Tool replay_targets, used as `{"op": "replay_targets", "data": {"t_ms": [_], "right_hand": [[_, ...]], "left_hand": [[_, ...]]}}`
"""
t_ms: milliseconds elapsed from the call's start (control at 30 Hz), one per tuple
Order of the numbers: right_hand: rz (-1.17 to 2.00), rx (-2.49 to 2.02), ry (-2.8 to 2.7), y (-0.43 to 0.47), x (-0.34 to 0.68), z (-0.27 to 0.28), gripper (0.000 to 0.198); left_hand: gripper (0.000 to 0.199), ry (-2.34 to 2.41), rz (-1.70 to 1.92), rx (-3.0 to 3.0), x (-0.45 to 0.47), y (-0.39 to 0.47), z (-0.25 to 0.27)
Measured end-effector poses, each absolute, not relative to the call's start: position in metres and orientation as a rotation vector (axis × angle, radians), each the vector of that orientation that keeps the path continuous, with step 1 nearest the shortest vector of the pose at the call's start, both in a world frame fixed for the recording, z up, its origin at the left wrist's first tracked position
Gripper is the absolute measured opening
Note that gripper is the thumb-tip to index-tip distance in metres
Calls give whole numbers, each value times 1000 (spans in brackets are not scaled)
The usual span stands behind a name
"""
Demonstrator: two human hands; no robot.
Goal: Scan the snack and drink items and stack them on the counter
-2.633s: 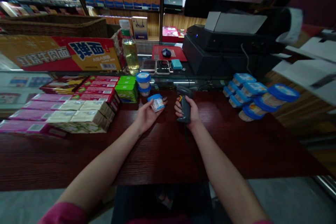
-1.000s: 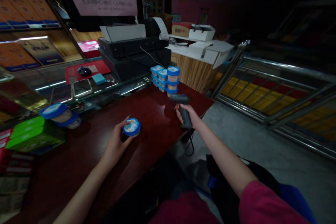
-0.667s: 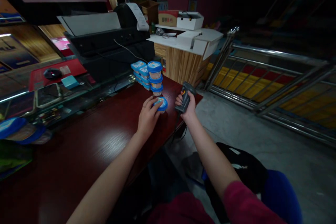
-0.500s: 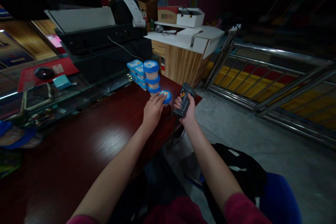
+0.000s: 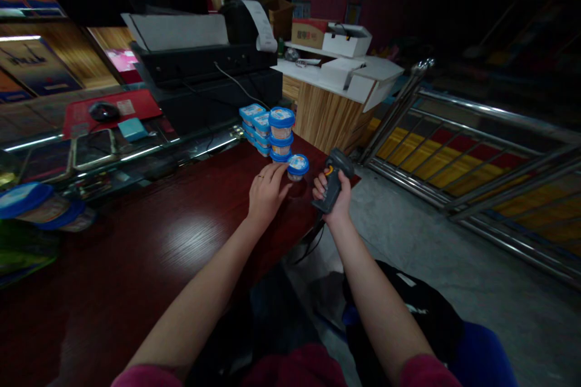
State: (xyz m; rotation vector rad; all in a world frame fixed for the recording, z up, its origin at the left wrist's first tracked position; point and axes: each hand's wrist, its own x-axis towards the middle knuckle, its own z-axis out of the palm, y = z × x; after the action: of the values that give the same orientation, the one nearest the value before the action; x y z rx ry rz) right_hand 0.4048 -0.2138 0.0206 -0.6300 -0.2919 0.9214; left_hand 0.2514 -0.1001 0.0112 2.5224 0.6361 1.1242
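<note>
My right hand (image 5: 336, 195) is wrapped round the grip of a black barcode scanner (image 5: 334, 184), held at the dark red table's right edge; its cable hangs below. My left hand (image 5: 267, 190) hovers over the table with its fingers apart, the fingertips close beside a round tub with a blue lid (image 5: 298, 166). Whether they touch it I cannot tell. Behind that tub rises a stack of similar round tubs (image 5: 281, 133). To its left stand stacked rectangular blue-lidded boxes (image 5: 252, 112).
More blue-lidded tubs (image 5: 39, 202) lie at the left on the dark red table (image 5: 149, 266). A black machine (image 5: 209, 78) with a paper strip stands behind. A metal railing (image 5: 476, 110) runs along the right. A blue chair (image 5: 483, 351) with black cloth is beside me.
My left hand has drawn back left from the lid of the single tub, which stays on the table. My right hand still holds the scanner. The whole view has shifted.
</note>
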Motion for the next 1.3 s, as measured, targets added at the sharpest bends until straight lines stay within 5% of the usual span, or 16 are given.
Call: {"op": "replay_targets", "data": {"t_ms": [267, 500, 667, 1000, 1300], "right_hand": [[1205, -687, -547, -206, 317, 28, 23], [1818, -674, -764, -115, 197, 24, 36], [2021, -673, -765, -60, 132, 22, 41], [2041, -626, -785, -39, 111, 18, 41], [2028, -602, -747, -41, 112, 19, 38]], "left_hand": [[43, 1187, 1255, 2485, 46, -73, 10], [48, 1645, 1673, 2186, -78, -45, 16], [60, 1603, 2022, 1834, -94, -23, 12], [65, 1523, 1861, 1823, -80, 6, 21], [29, 1494, 1926, 1769, -78, 8, 18]]}}
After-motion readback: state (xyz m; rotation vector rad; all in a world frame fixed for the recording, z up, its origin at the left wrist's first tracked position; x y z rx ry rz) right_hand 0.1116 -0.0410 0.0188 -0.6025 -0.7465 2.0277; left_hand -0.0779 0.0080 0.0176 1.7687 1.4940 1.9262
